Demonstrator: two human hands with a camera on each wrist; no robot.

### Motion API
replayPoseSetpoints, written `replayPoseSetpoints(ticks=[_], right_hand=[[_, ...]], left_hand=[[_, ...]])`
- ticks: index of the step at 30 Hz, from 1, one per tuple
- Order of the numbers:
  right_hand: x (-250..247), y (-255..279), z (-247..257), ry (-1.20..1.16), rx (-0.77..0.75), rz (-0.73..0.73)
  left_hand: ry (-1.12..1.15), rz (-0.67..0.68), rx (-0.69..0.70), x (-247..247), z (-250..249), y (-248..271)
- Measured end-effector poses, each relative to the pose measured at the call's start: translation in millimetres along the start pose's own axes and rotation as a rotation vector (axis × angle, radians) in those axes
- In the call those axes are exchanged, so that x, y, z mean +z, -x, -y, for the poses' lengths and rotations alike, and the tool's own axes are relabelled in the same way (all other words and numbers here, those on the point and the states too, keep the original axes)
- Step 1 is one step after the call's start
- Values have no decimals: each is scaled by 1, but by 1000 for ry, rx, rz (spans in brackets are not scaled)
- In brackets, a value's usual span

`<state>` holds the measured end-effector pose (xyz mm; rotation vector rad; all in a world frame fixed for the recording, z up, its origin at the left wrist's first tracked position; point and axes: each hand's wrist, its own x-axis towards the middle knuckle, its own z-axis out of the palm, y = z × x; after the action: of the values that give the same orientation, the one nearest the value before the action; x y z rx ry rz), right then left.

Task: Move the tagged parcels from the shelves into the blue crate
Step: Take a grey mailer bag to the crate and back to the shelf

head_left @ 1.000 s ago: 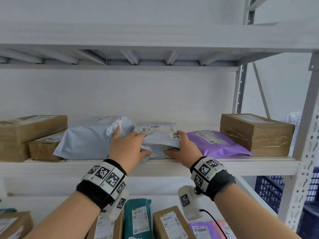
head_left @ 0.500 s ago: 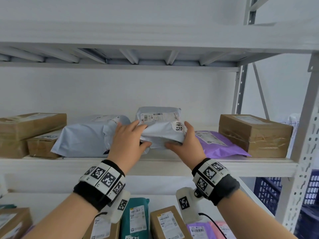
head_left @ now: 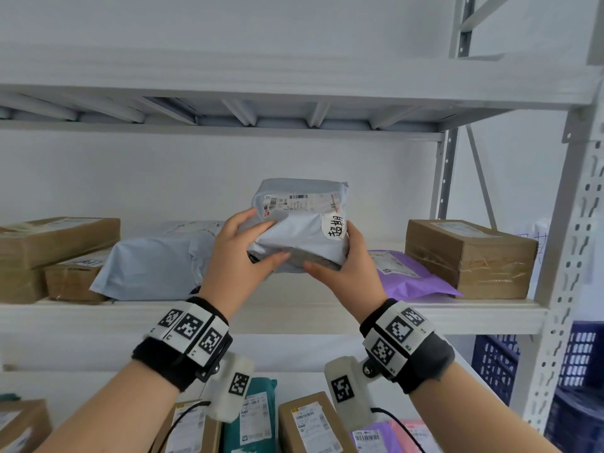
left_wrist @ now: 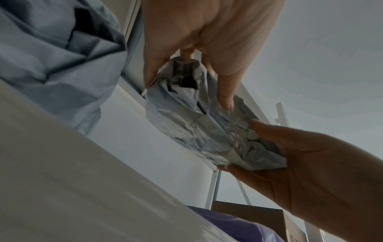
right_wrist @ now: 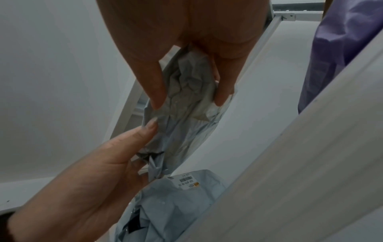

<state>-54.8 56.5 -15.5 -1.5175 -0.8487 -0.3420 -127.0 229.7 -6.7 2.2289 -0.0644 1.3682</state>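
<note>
Both hands on 1 parcel: left hand (head_left: 240, 256) clasps the left end of the grey poly mailer (head_left: 302, 230), thumb underneath and fingers curled over the top edge; right hand (head_left: 348, 266) pinches the right end the same way, thumb under, fingers up the side beside the white handwritten tag (head_left: 336, 225). From the wrist views the left thumb (left_wrist: 225, 91) and the right fingers (right_wrist: 157, 88) press into crumpled film, so the grip is on soft wrapping, not a firm edge. Mailer is held clear of the middle shelf (head_left: 294, 317), tilted with its printed label facing the person, above the gap between the large grey mailer (head_left: 157, 266) and the purple mailer (head_left: 408, 273). Blue crate (head_left: 496, 364) shows low right, behind the shelf upright (head_left: 568, 256), well apart from the parcel. Step in hand, as I judge it: carrying this tagged parcel off the shelf toward the crate. To do it well, draw it straight back first so it clears both neighbours, keep the 2 thumbs supporting from below since the bag looks slack and could sag or slip, then swing down and right around the upright, not through it. Brown box (head_left: 470, 256) sits right of the purple mailer, and more parcels lie on the lower shelf (head_left: 310, 423); watch the wrist cables near them.
</note>
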Motion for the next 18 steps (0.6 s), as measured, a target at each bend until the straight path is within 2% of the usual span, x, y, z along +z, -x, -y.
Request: replayPoseSetpoints(ticks=[6, 12, 18], right_hand=[[-1, 6, 5, -14, -5, -1], [-2, 14, 10, -19, 10, 17], [-3, 21, 20, -194, 144, -8]], left_hand=[[21, 9, -30, 1, 3, 3], [74, -90, -44, -7, 9, 7], [96, -120, -52, -17, 12, 15]])
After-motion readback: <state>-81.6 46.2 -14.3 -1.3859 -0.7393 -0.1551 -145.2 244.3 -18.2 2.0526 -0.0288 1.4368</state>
